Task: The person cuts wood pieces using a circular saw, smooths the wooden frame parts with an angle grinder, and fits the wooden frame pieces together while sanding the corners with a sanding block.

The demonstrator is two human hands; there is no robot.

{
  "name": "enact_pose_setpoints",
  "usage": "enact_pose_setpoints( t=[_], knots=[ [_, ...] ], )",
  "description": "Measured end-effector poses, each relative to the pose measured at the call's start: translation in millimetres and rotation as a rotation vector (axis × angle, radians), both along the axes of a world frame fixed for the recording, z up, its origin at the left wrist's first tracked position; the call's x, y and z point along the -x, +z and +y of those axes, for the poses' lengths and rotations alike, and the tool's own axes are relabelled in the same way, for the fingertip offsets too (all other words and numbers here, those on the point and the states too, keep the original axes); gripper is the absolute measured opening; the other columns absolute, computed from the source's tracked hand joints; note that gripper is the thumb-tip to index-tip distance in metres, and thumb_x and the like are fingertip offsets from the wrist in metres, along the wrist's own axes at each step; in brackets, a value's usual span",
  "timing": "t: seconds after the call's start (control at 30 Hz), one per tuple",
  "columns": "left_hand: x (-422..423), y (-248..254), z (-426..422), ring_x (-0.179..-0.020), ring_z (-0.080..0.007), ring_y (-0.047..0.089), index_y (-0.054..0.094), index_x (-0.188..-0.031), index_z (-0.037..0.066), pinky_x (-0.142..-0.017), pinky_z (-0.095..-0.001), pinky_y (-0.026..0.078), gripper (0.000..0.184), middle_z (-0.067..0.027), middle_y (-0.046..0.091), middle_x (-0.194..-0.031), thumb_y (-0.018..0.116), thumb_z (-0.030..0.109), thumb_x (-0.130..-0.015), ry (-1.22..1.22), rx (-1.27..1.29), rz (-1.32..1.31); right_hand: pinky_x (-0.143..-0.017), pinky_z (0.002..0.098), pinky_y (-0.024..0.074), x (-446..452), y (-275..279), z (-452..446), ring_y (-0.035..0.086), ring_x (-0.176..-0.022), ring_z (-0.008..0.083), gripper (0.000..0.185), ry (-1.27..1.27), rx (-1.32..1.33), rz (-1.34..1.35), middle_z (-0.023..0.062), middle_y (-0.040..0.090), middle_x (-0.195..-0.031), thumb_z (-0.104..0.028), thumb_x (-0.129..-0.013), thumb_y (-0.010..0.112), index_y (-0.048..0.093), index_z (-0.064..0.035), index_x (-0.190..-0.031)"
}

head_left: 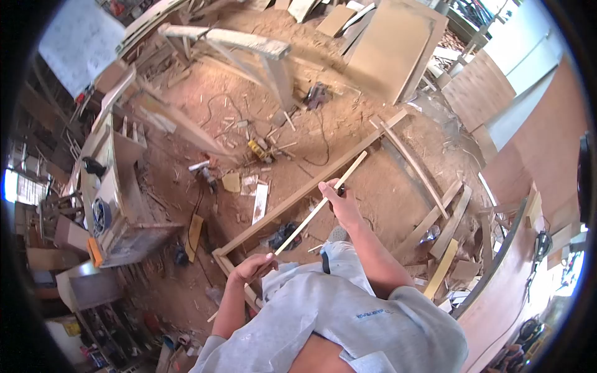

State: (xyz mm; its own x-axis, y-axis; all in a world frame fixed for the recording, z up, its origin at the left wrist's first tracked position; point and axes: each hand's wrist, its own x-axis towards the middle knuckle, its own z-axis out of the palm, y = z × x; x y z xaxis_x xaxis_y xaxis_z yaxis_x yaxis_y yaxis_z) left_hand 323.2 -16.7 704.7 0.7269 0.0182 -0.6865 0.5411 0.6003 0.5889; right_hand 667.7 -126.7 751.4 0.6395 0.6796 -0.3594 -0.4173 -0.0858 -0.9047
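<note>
A thin wooden strip (300, 226) slants above the floor beside the timber frame (280, 209), fingers of the left hand (252, 267), near, and right hand (341, 202), far, closed around it; likely light, whippy, snap-prone, best held at two spread points.

The right hand (339, 200) and left hand (255, 267) hold a thin wooden strip (305, 220) diagonally. A long wooden beam (311, 183) lies near a yellow tool (260, 151).
</note>
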Motion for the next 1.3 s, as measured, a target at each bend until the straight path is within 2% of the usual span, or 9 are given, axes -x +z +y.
enact_pose_setpoints(
  t=[0.07, 0.23, 0.4, 0.47, 0.6, 0.7, 0.83, 1.0, 1.3],
  knots=[
    [-42, 11, -5, -0.063, -0.0081, 0.05, 0.076, -0.104, 0.002, -0.055, -0.0266, 0.037, 0.055, 0.0035, 0.06, -0.071, 0.064, 0.056, -0.103, -0.064, -0.149, 0.068, -0.062, 0.0236, 0.0368, -45, 10, -23, 0.049, -0.07, 0.0014, 0.022, -0.012, -0.024, -0.03, -0.0096, 0.059, -0.081, -0.03, -0.1, 0.079, 0.071, -0.0098, -0.1],
    [-188, 65, -35, -0.061, -0.0118, 0.062, 0.062, -0.074, 0.003, -0.061, -0.0309, 0.051, 0.046, -0.002, 0.065, -0.065, 0.089, 0.037, -0.088, -0.144, -0.858, 0.103, -0.075, 0.0246, 0.0462, -145, 34, -79, 0.058, -0.086, 0.0041, 0.029, -0.179, -0.014, -0.088, -0.0041, 0.067, -0.092, -0.029, -0.102, 0.076, 0.074, -0.005, -0.117],
    [-305, 100, -66, -0.062, -0.0215, 0.065, 0.064, -0.071, 0.0, -0.063, -0.0369, 0.052, 0.041, -0.011, 0.071, -0.069, 0.091, 0.03, -0.08, -0.182, -1.23, 0.101, -0.045, 0.0277, 0.0232, -230, 36, -139, 0.033, -0.05, 0.003, 0.037, -0.309, 0.104, -0.075, -0.012, 0.037, -0.063, -0.044, -0.098, 0.08, 0.073, -0.0085, -0.103],
    [-342, 82, -69, -0.065, -0.0285, 0.068, 0.066, -0.078, 0.001, -0.065, -0.0397, 0.053, 0.039, -0.0139, 0.069, -0.069, 0.09, 0.031, -0.08, -0.258, -1.427, 0.021, -0.046, 0.0278, 0.0247, -259, 42, -157, 0.033, -0.051, 0.003, 0.031, -0.389, 0.029, -0.06, -0.0112, 0.044, -0.065, -0.041, -0.1, 0.078, 0.072, -0.01, -0.099],
    [-435, 76, -94, -0.071, -0.0329, 0.068, 0.066, -0.094, 0.001, -0.067, -0.0432, 0.053, 0.034, -0.0177, 0.069, -0.08, 0.085, 0.029, -0.086, -0.152, -1.34, -0.056, -0.046, 0.0269, 0.0219, -326, 32, -192, 0.032, -0.05, 0.0022, 0.025, -0.493, -0.077, 0.111, -0.011, 0.047, -0.065, -0.038, -0.103, 0.074, 0.072, -0.0128, -0.099],
    [-506, 27, -93, -0.072, -0.0331, 0.067, 0.066, -0.092, 0.001, -0.068, -0.0442, 0.052, 0.034, -0.019, 0.069, -0.082, 0.084, 0.029, -0.087, -0.325, -1.327, -0.169, -0.045, 0.026, 0.0201, -387, 17, -215, 0.03, -0.048, 0.0013, 0.021, -0.561, -0.085, 0.159, -0.0121, 0.044, -0.064, -0.035, -0.104, 0.073, 0.071, -0.0151, -0.101],
    [-633, 29, -96, -0.074, -0.035, 0.067, 0.067, -0.095, 0.0, -0.069, -0.0461, 0.05, 0.038, -0.0201, 0.068, -0.079, 0.082, 0.034, -0.089, -0.563, -1.055, -0.152, -0.044, 0.0259, 0.02, -481, 3, -247, 0.03, -0.047, 0.0006, 0.018, -0.632, -0.12, 0.133, -0.0123, 0.042, -0.063, -0.033, -0.105, 0.071, 0.07, -0.0168, -0.099],
    [-796, 24, -111, -0.072, -0.0379, 0.062, 0.063, -0.098, -0.003, -0.068, -0.0458, 0.048, 0.055, -0.0227, 0.064, -0.078, 0.063, 0.052, -0.104, -0.655, -1.004, -0.308, -0.043, 0.0228, 0.0228, -599, 12, -293, 0.036, -0.048, 0.0004, 0.013, -0.808, -0.027, 0.162, -0.0114, 0.046, -0.064, -0.025, -0.107, 0.065, 0.071, -0.0139, -0.102],
    [-1044, 90, -191, -0.065, -0.0194, 0.044, 0.054, -0.087, 0.0, -0.059, -0.0379, 0.039, 0.049, -0.0106, 0.047, -0.068, 0.071, 0.042, -0.104, -0.852, -0.803, -0.694, -0.041, 0.0237, 0.025, -711, 131, -382, 0.035, -0.046, 0.0033, 0.026, -1.183, -0.227, -0.188, -0.007, 0.05, -0.067, -0.028, -0.113, 0.056, 0.069, -0.0059, -0.118]
  ],
)
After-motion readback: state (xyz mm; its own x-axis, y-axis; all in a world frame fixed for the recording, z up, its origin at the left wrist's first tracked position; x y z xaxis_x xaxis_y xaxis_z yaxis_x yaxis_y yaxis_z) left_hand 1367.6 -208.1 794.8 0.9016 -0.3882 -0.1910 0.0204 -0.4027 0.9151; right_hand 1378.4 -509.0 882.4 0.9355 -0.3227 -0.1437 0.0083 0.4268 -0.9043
